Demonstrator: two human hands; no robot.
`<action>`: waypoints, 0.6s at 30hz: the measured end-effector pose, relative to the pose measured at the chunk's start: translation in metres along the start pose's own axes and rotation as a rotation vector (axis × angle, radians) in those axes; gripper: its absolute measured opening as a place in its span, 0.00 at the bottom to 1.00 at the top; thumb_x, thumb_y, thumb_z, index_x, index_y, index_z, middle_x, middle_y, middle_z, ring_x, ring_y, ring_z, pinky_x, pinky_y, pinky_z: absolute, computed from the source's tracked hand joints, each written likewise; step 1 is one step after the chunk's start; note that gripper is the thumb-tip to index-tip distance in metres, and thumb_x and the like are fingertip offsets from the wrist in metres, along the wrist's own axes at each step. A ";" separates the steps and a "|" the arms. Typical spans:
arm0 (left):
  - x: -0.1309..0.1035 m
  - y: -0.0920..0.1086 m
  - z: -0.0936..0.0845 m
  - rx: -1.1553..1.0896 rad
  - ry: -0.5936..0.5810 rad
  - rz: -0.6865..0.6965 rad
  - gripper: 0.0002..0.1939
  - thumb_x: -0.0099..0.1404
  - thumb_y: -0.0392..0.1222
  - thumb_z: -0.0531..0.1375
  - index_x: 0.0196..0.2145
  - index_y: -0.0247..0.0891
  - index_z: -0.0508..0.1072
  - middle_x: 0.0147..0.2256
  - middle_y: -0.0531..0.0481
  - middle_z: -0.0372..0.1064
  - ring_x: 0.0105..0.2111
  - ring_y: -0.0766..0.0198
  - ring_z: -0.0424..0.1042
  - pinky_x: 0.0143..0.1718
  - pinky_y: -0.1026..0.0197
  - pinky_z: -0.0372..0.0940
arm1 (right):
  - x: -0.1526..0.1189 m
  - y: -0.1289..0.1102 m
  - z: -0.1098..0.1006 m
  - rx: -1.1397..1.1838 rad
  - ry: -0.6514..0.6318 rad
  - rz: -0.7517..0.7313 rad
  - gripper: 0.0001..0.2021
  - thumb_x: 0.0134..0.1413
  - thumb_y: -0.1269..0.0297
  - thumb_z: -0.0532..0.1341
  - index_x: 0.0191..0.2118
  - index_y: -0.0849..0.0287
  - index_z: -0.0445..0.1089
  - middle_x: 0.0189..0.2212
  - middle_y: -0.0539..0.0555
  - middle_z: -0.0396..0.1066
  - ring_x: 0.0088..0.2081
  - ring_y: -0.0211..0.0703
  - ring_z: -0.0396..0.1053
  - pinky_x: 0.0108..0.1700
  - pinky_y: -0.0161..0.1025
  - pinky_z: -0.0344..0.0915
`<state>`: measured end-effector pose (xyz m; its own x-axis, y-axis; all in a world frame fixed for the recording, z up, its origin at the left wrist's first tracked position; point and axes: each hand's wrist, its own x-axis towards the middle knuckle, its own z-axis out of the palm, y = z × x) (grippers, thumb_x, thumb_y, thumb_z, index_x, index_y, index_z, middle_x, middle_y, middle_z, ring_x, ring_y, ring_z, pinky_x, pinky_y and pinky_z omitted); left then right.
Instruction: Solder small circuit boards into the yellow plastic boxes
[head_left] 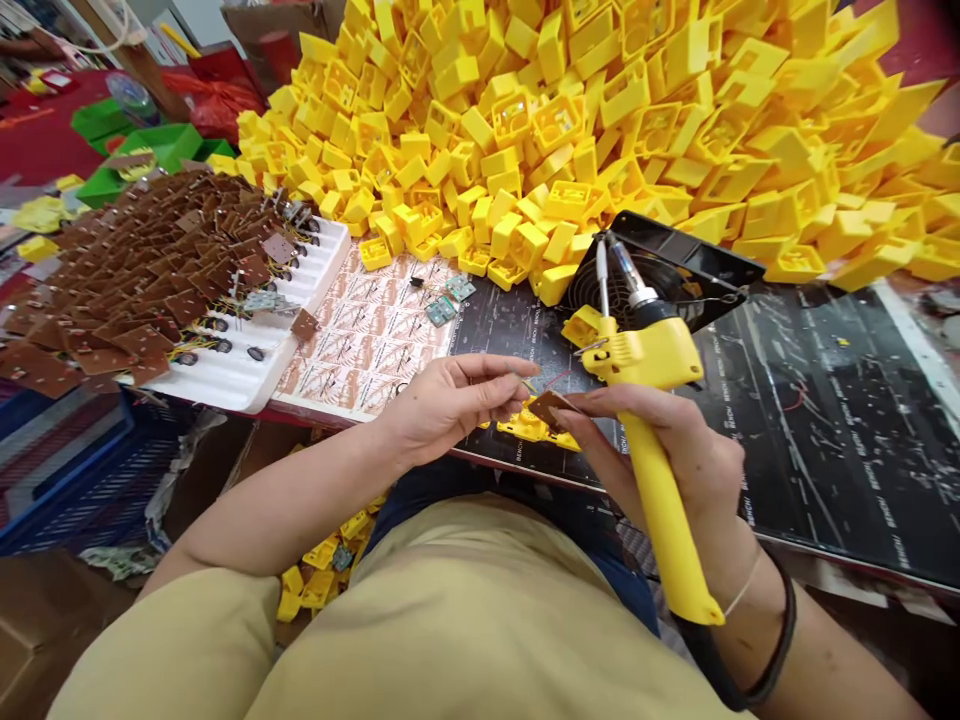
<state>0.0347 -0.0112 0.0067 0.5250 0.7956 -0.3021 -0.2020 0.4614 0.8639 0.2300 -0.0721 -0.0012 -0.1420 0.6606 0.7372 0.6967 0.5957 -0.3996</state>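
Centrally, the right hand grips a yellow soldering iron, tip up and away from the work, while pinching a small brown board; beside it, the left hand fingers close on the board's wire, steadying it.

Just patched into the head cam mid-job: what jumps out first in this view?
The huge heap of yellow plastic housings fills the back of the bench. At front centre, the right hand grips a yellow soldering iron and pinches a small brown board, with the left hand meeting it. On the left, a pile of brown circuit boards lies on a white tray.
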 end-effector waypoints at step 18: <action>0.008 -0.006 0.003 0.102 -0.019 0.168 0.20 0.54 0.59 0.70 0.30 0.37 0.80 0.30 0.50 0.75 0.34 0.65 0.74 0.39 0.62 0.68 | -0.013 -0.007 0.019 -0.069 0.060 -0.115 0.16 0.51 0.71 0.70 0.44 0.56 0.67 0.32 0.48 0.77 0.31 0.39 0.76 0.34 0.34 0.72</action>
<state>0.0424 -0.0082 0.0001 0.5065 0.8501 -0.1438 -0.2034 0.2799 0.9382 0.2138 -0.0761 -0.0180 -0.1833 0.5601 0.8079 0.7253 0.6318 -0.2735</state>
